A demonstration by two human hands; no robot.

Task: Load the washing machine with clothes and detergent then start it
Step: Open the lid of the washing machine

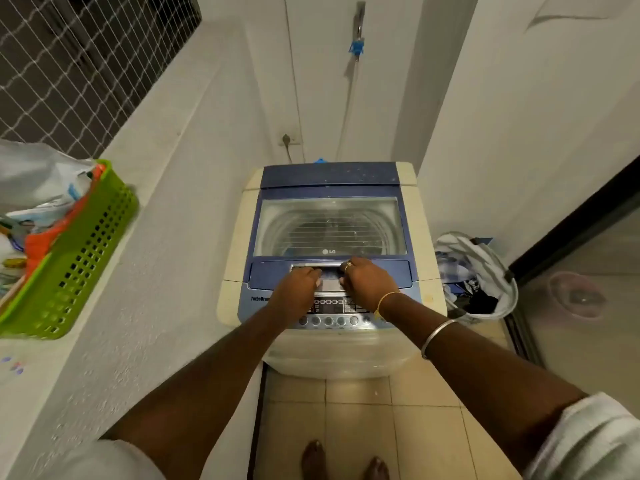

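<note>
A cream and blue top-loading washing machine (pixel 329 188) stands against the back wall, its clear lid (pixel 329 225) closed over the drum. My left hand (pixel 298 289) and my right hand (pixel 367 282) both rest at the silver lid handle (pixel 330 265), fingers curled at its front edge. The control panel with round buttons (pixel 334 320) lies just below my wrists. A white laundry basket (pixel 485 258) with dark and patterned clothes sits on the floor to the right of the machine. No detergent container is clearly visible.
A green plastic basket (pixel 79 258) with bags and orange items sits on the white ledge at left. A water tap with blue fitting (pixel 356 46) and a wall socket (pixel 289 140) are behind the machine. A glass door (pixel 588 271) is at right. My bare feet stand on the tiled floor (pixel 360 417).
</note>
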